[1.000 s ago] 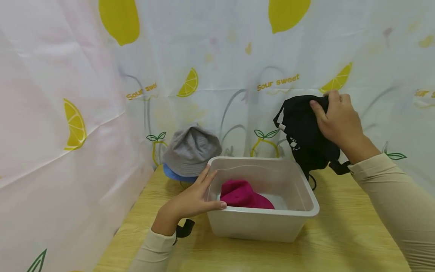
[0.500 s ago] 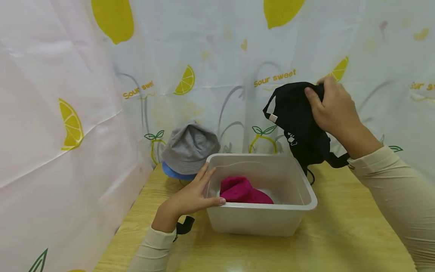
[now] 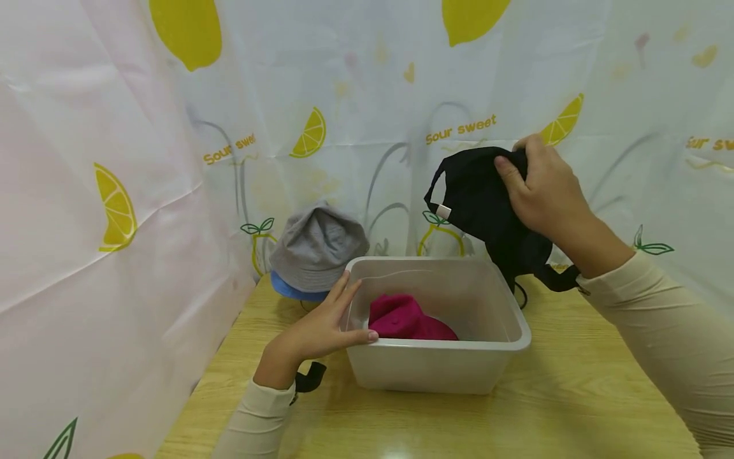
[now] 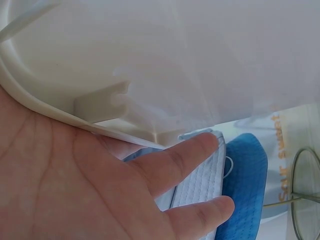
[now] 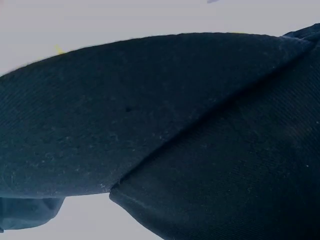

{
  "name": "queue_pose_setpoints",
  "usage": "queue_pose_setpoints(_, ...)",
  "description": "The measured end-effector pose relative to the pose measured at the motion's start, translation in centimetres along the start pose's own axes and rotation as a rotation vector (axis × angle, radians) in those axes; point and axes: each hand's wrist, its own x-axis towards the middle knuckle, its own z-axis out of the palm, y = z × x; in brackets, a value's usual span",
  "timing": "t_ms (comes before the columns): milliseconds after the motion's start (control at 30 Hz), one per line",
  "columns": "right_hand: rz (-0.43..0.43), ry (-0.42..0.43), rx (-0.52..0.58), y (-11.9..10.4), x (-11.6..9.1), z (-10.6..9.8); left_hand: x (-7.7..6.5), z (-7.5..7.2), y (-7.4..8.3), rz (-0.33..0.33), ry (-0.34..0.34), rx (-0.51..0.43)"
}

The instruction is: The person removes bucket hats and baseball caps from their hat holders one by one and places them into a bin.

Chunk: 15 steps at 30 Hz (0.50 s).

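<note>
My right hand (image 3: 547, 188) grips a black baseball cap (image 3: 476, 185) by its upper edge, thumb on the near side. The cap is tilted, its back strap opening and white tag facing left, above the back right of a white plastic bin (image 3: 424, 370). Close up, the right wrist view shows its dark cloth (image 5: 125, 110); the hand is hidden there. My left hand (image 3: 318, 331) rests on the bin's left front corner, thumb along the front rim. Its fingers (image 4: 175, 165) extend fairly straight along the outside in the left wrist view. A magenta cap (image 3: 407, 319) lies inside the bin.
Behind the bin's left corner, a grey bucket hat (image 3: 321, 245) sits over a blue hat (image 3: 295, 290). More black cloth (image 3: 507, 264) and a thin wire loop (image 3: 522, 296) show behind its right side. A lemon-print curtain (image 3: 373, 95) encloses the wooden table (image 3: 424, 424).
My right hand rises with the black cap, then moves left and slightly down. White print visible below it earlier is now covered. My left hand stays on the bin; the view shifts slightly.
</note>
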Motion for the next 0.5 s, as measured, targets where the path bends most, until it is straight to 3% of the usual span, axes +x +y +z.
queue_pose_setpoints(500, -0.049, -0.038, 0.034, -1.2, -1.1, 2.3, -0.2, 0.0, 0.3, -0.014, -0.001, 0.004)
